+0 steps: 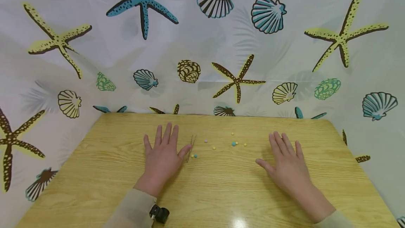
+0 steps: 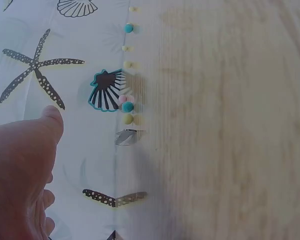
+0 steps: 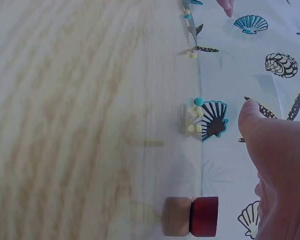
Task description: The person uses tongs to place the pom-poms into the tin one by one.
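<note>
Both hands lay flat and released on the counter [image 1: 95, 171], left hand [image 1: 162, 157] beside the tweezers [image 1: 191, 147], right hand [image 1: 286, 164] apart; a careless sweep could scatter the loose beads [image 1: 234, 144] nearby.

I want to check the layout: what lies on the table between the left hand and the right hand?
In the head view, between the left hand and the right hand lie thin tweezers beside the left thumb, then small scattered beads, yellow, blue and pink, on the wooden table.

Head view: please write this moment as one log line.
left hand: flat on table, beside tweezers | right hand: flat | beads: between
</note>
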Motion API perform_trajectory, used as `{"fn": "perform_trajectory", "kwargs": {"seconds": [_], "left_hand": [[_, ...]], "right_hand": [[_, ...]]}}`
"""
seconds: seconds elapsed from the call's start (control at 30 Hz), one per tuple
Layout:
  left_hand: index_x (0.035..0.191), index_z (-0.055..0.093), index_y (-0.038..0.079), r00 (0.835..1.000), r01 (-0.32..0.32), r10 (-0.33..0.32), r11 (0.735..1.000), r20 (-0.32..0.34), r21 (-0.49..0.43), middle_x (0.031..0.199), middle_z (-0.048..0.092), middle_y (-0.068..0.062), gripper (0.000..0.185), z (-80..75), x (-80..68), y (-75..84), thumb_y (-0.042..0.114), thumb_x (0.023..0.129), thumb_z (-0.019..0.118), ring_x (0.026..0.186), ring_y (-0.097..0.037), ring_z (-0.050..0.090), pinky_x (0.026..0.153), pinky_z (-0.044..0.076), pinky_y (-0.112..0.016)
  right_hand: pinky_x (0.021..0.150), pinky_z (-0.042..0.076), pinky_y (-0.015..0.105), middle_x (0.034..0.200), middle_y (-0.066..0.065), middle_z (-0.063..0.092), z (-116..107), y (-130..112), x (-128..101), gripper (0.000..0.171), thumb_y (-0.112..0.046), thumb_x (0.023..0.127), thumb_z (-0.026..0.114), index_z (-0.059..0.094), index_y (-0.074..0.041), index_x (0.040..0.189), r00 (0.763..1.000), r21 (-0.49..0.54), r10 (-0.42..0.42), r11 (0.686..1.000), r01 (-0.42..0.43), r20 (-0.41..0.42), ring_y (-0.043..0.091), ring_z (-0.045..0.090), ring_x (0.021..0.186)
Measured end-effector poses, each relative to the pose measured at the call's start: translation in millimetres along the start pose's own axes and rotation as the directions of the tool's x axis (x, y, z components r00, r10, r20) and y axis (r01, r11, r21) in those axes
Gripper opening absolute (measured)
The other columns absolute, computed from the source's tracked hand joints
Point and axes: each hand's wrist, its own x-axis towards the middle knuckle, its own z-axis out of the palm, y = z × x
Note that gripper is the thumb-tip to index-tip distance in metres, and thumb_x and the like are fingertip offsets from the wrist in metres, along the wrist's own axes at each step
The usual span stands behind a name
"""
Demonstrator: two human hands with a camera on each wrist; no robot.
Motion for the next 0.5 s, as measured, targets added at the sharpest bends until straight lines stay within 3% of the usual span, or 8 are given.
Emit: {"fn": "perform_trajectory", "kwargs": {"seconds": [0.2,0.5], "left_hand": [[0.177,0.023,0.010,1.000,0.023,-0.022,0.999,0.020,-0.045,0.183,0.015,-0.016,0.089,3.6,3.3,0.7,0.064,0.113,0.050,0.169,-0.042,0.000,0.125,-0.008,-0.078],[0.178,0.018,0.011,0.997,0.048,-0.043,0.996,0.066,-0.073,0.184,0.010,-0.015,0.090,15.8,9.8,2.8,0.067,0.113,0.046,0.169,-0.043,0.000,0.124,-0.005,-0.080]], "right_hand": [[0.130,0.005,0.070,0.181,0.020,0.020,1.4,8.7,2.4,0.101,-0.071,0.108,0.054,0.020,-0.004,0.176,1.000,-0.004,0.009,1.000,-0.010,-0.003,0.042,0.012,0.168],[0.129,0.004,0.072,0.181,0.022,0.018,5.0,24.3,4.7,0.103,-0.072,0.108,0.052,0.016,-0.004,0.176,0.999,0.016,0.033,0.999,-0.033,0.010,0.044,0.009,0.168]]}}
